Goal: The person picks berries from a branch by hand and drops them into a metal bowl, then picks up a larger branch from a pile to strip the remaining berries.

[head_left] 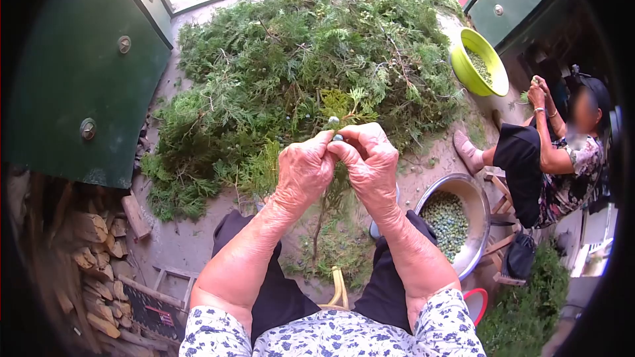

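Note:
In front of my lap, my left hand (pixel 305 166) is closed in a pinch on an evergreen sprig (pixel 329 193), its brown stem hanging down between my knees. My right hand (pixel 368 164) meets it from the other side, thumb and forefinger closed on a small bluish-green cone (pixel 338 137). Another round cone (pixel 333 121) pokes up just above my fingertips. To the right of my knee stands a metal basin (pixel 477 205) with many picked cones (pixel 444 225) in it.
A big heap of evergreen branches (pixel 297 59) covers the ground ahead. At right sits a person (pixel 555 152), hands raised around a sprig, near a lime-green basin (pixel 459 66) holding cones. Green doors (pixel 86 79) and stacked firewood (pixel 96 271) stand left. More greenery (pixel 529 297) lies lower right.

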Tool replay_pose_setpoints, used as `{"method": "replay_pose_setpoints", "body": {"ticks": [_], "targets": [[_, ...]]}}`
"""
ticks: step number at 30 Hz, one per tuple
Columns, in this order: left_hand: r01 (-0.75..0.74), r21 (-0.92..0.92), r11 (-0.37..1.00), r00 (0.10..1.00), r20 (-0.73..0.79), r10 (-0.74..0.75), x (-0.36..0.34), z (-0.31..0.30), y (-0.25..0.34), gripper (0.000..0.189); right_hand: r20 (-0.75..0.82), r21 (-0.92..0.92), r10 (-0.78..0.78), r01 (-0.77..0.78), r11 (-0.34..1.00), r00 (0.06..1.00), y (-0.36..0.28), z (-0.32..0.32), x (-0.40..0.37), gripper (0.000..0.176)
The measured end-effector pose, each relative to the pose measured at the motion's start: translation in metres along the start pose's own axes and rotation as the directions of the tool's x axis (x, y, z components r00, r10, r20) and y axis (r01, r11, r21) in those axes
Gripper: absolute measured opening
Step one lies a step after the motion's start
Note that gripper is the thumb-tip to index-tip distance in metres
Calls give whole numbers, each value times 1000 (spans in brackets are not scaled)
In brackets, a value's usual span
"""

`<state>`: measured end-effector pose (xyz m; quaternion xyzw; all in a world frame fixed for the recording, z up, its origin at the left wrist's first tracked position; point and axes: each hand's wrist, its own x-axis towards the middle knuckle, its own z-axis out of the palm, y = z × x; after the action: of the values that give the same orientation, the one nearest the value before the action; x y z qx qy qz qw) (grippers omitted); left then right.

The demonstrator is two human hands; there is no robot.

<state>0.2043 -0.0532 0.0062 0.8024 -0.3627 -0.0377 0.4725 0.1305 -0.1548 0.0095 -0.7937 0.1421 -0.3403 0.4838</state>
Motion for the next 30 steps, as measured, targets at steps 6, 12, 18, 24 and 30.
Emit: {"method": "replay_pose_setpoints", "body": {"ticks": [6, 12, 18, 24, 30], "targets": [[34, -296, 955, 998, 57, -18, 2, 3, 0, 16, 341, 552, 412, -534, 640, 845, 8, -25, -2, 15], [3, -44, 999, 996, 86, 1, 5, 5, 6, 17, 323, 809, 430, -482, 337, 843, -11, -41, 14, 16], [-120, 111, 987, 986, 128, 106, 1, 9, 12, 13, 205, 216, 217, -260, 941, 954, -3, -36, 6, 21], [-216, 225, 950, 973, 135, 189, -2, 14, 11, 11, 92, -52, 172, -167, 985, 981, 1, -33, 5, 14], [-34, 78, 996, 996, 88, 27, -1, 16, 10, 14, 340, 311, 495, -592, 743, 800, 3, -42, 7, 13]]}}
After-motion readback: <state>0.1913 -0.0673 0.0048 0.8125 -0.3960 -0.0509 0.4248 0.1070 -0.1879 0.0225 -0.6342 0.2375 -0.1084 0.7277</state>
